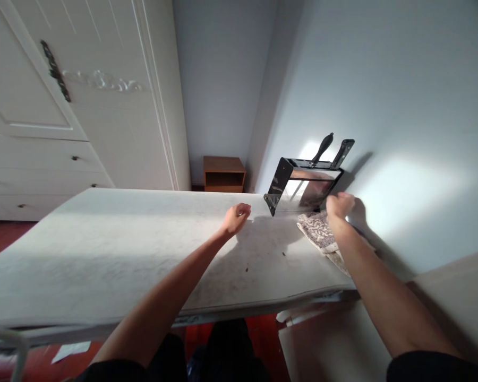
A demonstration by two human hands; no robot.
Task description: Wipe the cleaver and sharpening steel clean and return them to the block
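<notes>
Over the white tabletop (135, 254), my left hand (237, 217) is closed in a pinch, its fingertips pointing right. Whatever it may hold is too small to make out. My right hand (340, 206) is closed in a fist above a patterned cloth (321, 231), beside the right end of a knife holder (281, 183). Any contents of that fist are hidden. The holder has a black frame and clear panels. A rounded black handle (323, 148) and a riveted black knife handle (343, 153) stick out of its top.
Small dark bits (247, 268) lie on the tabletop. A wall (422, 132) borders the right side. A white wardrobe (103, 116) stands at the left, and a small wooden cabinet (224, 164) sits beyond the table. A white chair-like piece (330, 339) is below the front edge.
</notes>
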